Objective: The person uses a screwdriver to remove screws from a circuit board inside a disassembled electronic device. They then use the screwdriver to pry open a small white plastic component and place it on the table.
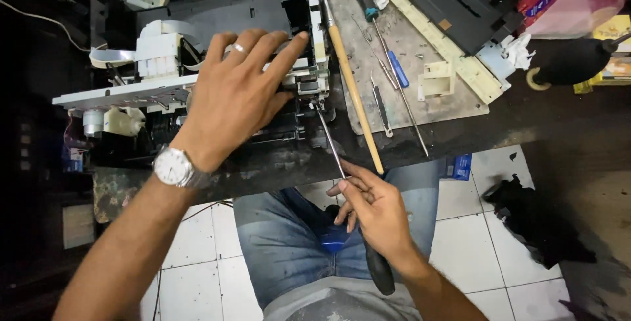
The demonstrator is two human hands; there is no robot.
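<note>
The left hand (240, 94) is lying spread and flat on top of the opened printer mechanism (197, 78), fingers pressing on its right end, not gripping. The right hand (371, 212) is grasping a long screwdriver (338, 163) by its shaft, the black handle pointing back toward the body, and its tip is meeting the mechanism's near right corner. Just right, a wooden-handled brush (351, 84) is lying on the worktop (420, 91), beside a blue-handled screwdriver (368, 5).
</note>
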